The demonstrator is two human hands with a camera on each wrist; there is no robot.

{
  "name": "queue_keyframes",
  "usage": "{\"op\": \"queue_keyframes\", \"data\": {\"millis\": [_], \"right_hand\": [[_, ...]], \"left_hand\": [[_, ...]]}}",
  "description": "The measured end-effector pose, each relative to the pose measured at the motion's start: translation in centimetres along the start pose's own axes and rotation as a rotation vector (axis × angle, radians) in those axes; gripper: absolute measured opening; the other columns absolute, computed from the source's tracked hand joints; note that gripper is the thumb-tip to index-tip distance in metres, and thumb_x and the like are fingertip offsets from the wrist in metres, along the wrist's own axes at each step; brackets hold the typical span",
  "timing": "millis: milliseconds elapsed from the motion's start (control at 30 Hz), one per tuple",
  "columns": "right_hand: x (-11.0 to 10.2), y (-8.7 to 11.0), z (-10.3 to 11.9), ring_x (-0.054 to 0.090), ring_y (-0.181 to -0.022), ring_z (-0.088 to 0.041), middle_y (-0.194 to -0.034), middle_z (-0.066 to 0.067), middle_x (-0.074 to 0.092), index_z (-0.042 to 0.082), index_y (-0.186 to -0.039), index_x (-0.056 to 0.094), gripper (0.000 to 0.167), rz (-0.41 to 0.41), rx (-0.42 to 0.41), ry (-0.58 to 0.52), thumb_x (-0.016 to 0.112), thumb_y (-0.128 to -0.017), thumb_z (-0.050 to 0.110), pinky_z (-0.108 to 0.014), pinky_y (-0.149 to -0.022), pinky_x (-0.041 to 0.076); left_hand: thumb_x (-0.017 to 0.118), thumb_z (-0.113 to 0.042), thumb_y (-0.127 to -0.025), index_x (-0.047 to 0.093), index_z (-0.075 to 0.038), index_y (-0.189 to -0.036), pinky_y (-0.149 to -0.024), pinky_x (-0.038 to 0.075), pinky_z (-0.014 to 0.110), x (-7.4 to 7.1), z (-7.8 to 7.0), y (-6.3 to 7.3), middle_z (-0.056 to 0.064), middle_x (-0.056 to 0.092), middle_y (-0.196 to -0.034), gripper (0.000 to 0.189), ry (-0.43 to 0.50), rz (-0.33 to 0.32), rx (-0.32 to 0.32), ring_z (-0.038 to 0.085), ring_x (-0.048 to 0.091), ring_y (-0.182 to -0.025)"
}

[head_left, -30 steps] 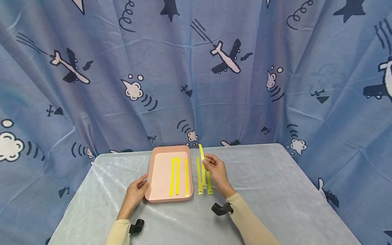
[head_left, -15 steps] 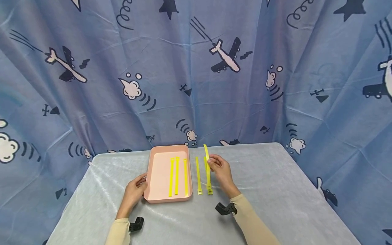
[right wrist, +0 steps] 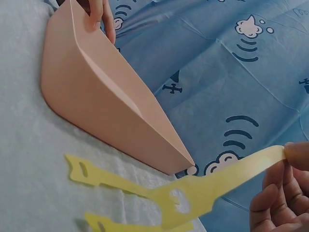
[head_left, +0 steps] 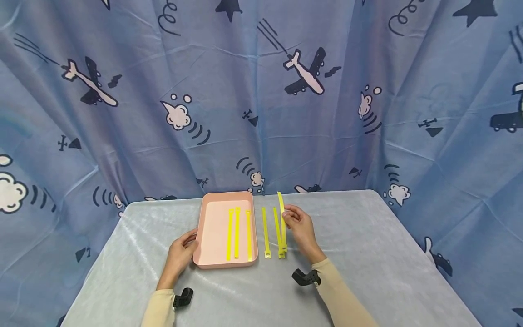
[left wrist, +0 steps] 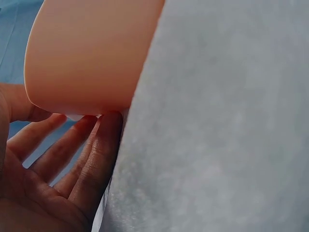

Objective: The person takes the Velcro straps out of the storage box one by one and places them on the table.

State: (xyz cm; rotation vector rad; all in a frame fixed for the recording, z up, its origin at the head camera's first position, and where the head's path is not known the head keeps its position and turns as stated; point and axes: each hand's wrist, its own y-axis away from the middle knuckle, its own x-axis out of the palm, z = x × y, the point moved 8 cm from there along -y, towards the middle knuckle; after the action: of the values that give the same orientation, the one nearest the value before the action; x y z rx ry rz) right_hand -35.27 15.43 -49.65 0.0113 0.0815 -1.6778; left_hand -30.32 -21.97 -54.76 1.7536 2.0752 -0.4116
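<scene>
My right hand [head_left: 301,229] pinches a yellow slotted cable strap [head_left: 283,234] near its upper end, right of the pink tray. In the right wrist view, the wide slotted head of this held strap [right wrist: 236,178] hangs low, overlapping another strap. Two more yellow straps, a left one [head_left: 266,234] and a right one [head_left: 277,227], lie on the cloth beside the tray [head_left: 212,236]. Inside the tray, three yellow straps [head_left: 237,234] lie lengthwise, toward its right half. My left hand [head_left: 179,259] holds the tray's left side, thumb at the rim and fingers under it.
A pale grey cloth [head_left: 359,254] covers the table. Behind its far edge hangs a blue curtain [head_left: 229,150] printed with planes and clouds. Black wrist mounts, left [head_left: 183,298] and right [head_left: 305,277], sit at both cuffs.
My right hand has moved to the right with the strap, over and just past the right strap on the cloth. The left hand keeps its hold on the tray.
</scene>
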Motion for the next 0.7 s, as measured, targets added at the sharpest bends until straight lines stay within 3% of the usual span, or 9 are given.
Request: {"op": "queue_keyframes", "data": {"millis": [233,533,700], "right_hand": [[-0.8,-0.6,-0.5,0.053,-0.076,-0.012,-0.093,-0.001,0.061,0.008,-0.123,0.063,0.028,0.002,0.026,0.076,0.063,-0.096,0.014,-0.026,-0.068,0.048],[-2.3,-1.4,-1.2,0.057,-0.077,-0.010,-0.092,-0.001,0.064,0.005,-0.124,0.062,0.030,0.037,0.077,0.129,0.063,-0.096,0.012,-0.025,-0.070,0.052],[-2.8,-1.6,-1.8,0.060,-0.078,-0.009,-0.092,0.000,0.066,0.003,-0.127,0.060,0.033,0.082,0.114,0.103,0.064,-0.095,0.013,-0.030,-0.074,0.055]], "left_hand": [[0.056,-0.014,-0.097,0.055,-0.011,-0.141,-0.072,0.052,0.022,0.0,0.2,-0.1,0.021,0.061,-0.133,0.044,0.026,0.007,-0.003,0.034,0.064,-0.114],[0.057,-0.013,-0.097,0.053,-0.010,-0.143,-0.072,0.052,0.020,0.2,0.2,-0.1,0.022,0.059,-0.136,0.045,0.044,0.041,-0.007,0.034,0.063,-0.117],[0.057,-0.013,-0.098,0.053,-0.011,-0.143,-0.070,0.052,0.020,0.0,0.3,-0.1,0.023,0.059,-0.136,0.045,0.048,0.047,-0.010,0.032,0.064,-0.115]]}}
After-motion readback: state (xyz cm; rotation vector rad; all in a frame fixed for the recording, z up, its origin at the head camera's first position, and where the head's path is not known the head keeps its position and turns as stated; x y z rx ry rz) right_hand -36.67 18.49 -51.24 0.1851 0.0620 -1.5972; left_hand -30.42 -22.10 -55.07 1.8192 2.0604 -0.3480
